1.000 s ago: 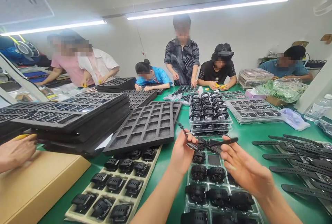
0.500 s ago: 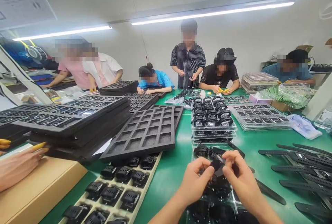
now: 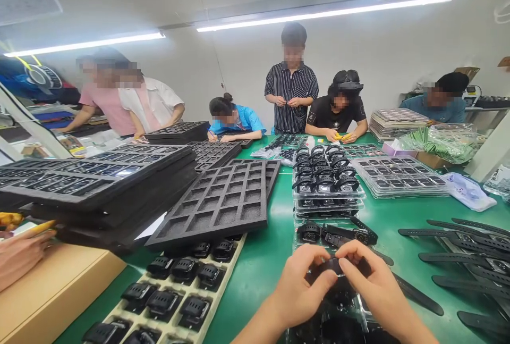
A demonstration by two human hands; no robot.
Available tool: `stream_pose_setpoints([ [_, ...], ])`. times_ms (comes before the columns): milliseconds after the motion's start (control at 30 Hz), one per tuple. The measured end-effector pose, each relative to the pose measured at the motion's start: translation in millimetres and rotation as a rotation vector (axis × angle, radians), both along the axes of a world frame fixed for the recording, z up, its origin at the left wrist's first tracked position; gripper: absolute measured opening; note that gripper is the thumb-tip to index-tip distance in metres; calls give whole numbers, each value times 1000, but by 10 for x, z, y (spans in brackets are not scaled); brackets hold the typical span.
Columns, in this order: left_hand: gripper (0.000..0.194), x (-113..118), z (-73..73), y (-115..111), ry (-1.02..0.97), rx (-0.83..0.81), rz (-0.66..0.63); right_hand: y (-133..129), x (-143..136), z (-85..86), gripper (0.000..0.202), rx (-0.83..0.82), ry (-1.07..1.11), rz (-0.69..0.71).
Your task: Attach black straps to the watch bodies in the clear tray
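Near the bottom edge, left hand (image 3: 300,293) and right hand (image 3: 372,285) both pinch one black watch (image 3: 333,268) — clear tray (image 3: 360,304) underneath, loose straps (image 3: 458,243) right.

watch (image 3: 337,268): matt black plastic | foam tray (image 3: 218,201): rough, matt | table (image 3: 263,259): smooth green mat

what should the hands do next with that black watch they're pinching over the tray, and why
Probably lower the black watch into the clear tray just beneath. Left hand and right hand both pinch it right above the tray, where other watches already sit.
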State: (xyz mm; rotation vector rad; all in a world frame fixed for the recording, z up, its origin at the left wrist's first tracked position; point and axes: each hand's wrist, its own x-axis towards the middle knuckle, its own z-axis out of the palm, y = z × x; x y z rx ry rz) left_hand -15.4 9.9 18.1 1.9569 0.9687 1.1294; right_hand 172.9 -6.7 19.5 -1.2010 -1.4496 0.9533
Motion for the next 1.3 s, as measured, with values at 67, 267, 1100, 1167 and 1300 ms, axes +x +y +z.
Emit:
stream_pose_setpoints([
  [67, 38, 9, -22, -7, -29, 44, -47, 0, 0, -11, 19, -35, 5, 74],
  [267, 22, 58, -50, -15, 13, 166, -33, -20, -62, -15, 16, -20, 182, -24],
  [1100, 22, 118, -50, -1, 51, 270, 14, -29, -49, 77, 27, -52, 88, -145],
  [1167, 22, 112, -33, -7, 20, 255, 13, -38, -69, 95, 30, -50, 123, -152],
  [1300, 31, 100, -30, -28, -52, 175, -21, -39, -71, 68, 31, -49, 62, -128],
])
